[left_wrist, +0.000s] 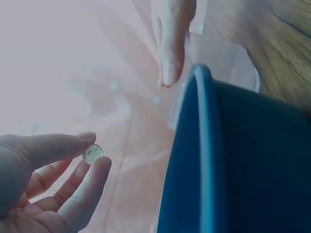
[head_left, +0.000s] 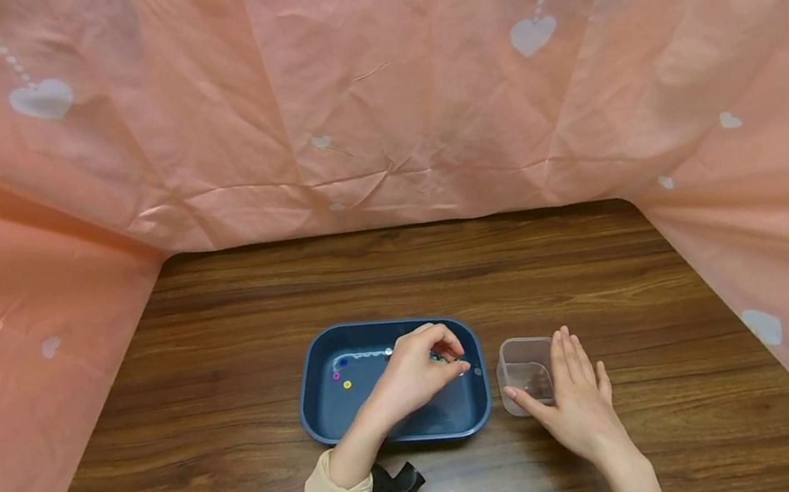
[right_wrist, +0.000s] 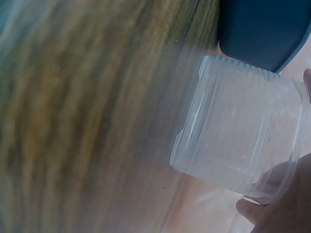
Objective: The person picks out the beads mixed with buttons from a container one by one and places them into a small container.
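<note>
My left hand (head_left: 415,369) is over the right part of a blue tray (head_left: 368,437). Between thumb and fingertips it pinches a small clear round bead (left_wrist: 93,154), faintly greenish at its centre. A square clear plastic container (head_left: 531,409) stands just right of the tray. On its right side lie the straight fingers of my right hand (head_left: 575,401), while the thumb stretches across to the left rim. The right wrist view shows the container's see-through wall (right_wrist: 233,121) close up, with the hand at its rim.
In the tray lie several small coloured pieces, among them a yellow one (head_left: 347,384), a magenta one (head_left: 336,376) and a blue one (head_left: 343,362). The wooden table (head_left: 247,384) is bounded by pink cloth (head_left: 383,113) at the back and both sides.
</note>
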Demonstrator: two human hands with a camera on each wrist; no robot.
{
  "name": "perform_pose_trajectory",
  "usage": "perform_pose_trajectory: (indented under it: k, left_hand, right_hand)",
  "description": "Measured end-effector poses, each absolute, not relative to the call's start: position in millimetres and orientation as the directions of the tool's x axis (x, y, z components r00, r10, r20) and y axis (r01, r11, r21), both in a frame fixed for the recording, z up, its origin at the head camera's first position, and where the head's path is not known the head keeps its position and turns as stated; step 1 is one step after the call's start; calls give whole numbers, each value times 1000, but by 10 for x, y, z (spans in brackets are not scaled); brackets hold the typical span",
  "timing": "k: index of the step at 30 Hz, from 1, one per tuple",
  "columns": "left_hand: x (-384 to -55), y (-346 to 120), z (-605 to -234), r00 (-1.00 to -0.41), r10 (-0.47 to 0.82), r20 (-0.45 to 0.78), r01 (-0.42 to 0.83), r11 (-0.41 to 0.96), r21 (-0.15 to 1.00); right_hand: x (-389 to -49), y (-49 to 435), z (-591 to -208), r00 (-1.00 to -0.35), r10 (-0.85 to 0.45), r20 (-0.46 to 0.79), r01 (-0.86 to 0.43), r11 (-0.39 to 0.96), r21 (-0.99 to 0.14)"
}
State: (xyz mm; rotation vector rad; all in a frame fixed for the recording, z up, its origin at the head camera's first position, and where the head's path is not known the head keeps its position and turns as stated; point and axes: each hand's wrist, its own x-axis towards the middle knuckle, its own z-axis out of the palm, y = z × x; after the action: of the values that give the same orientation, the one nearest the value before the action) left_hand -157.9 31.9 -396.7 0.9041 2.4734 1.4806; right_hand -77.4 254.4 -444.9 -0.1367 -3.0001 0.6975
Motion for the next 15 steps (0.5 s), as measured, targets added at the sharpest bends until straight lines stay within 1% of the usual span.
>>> perform_pose_trajectory:
  k: [7, 12, 15]
  left_hand:
    - [-1583, 493, -3943, -797, 566, 209, 440, 307, 844]
    - [-1586, 563, -3931, -801, 565, 198, 424, 302, 854]
    - [-1593, 607, -3933, -801, 559, 216, 432, 289, 854]
  right_hand:
    - [-765, 2543, -4444, -994, 94, 60, 59, 897, -438]
    - [-766, 2548, -4442, -994, 96, 47, 65, 894, -443]
    - [-763, 2550, -4445, -995, 93, 47, 63, 895, -441]
